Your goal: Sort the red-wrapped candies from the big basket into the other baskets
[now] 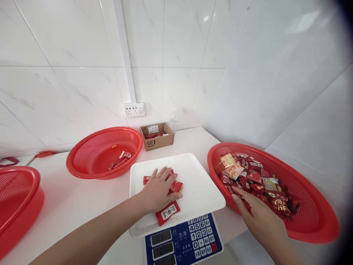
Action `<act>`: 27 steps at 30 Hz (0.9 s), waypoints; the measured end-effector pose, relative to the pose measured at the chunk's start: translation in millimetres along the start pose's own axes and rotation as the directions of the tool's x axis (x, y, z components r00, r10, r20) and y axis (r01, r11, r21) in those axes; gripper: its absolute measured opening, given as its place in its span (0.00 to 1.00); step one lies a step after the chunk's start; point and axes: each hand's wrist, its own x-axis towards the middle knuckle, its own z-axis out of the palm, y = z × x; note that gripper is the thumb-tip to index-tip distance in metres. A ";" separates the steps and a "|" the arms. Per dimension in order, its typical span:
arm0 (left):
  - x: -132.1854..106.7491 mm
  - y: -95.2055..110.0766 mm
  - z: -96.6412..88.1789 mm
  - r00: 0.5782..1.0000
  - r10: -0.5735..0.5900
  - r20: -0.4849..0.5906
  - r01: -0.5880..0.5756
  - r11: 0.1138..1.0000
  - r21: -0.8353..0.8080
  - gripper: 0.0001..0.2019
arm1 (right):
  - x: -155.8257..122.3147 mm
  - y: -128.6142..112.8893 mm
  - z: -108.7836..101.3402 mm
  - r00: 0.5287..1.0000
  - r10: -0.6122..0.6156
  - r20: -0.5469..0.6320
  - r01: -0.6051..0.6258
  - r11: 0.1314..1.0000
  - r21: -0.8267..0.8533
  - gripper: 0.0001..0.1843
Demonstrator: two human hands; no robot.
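My left hand [160,189] lies palm down with fingers spread over several red snack packets on the white scale tray [201,184]. A red packet [167,212] with a white label shows below its thumb, and parts of other packets stick out around the fingers. At the near left side of the right-hand basket, my right hand [255,209] reaches in with fingers stretched out, beside the packets. Its thumb and forefinger are a little apart; red shows between them. The red basket [317,221] holds a pile of mostly red packets [253,176], some cream or yellow.
The blue scale panel [182,239] has keys and displays. A red basket [82,162] with a few packets stands behind left, another red basket [33,184] at the left edge. A small cardboard box [160,141] and a clear bottle [173,122] stand by the tiled wall.
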 end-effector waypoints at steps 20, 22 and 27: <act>-14.3 -15.2 0.7 0.964 0.236 -0.120 -0.215 0.962 0.166 0.31 | -1.6 -1.0 0.7 1.000 0.004 0.011 -0.004 0.998 -0.056 0.26; -18.4 -17.6 -2.8 0.974 0.180 -0.137 -0.156 0.973 0.172 0.33 | -1.3 -0.9 0.7 1.000 0.003 0.011 -0.002 0.998 -0.058 0.26; -28.8 -9.2 -2.4 0.982 -0.153 -0.114 0.161 0.985 0.065 0.36 | -1.8 -0.2 -0.1 1.000 -0.022 0.004 0.022 0.997 -0.077 0.25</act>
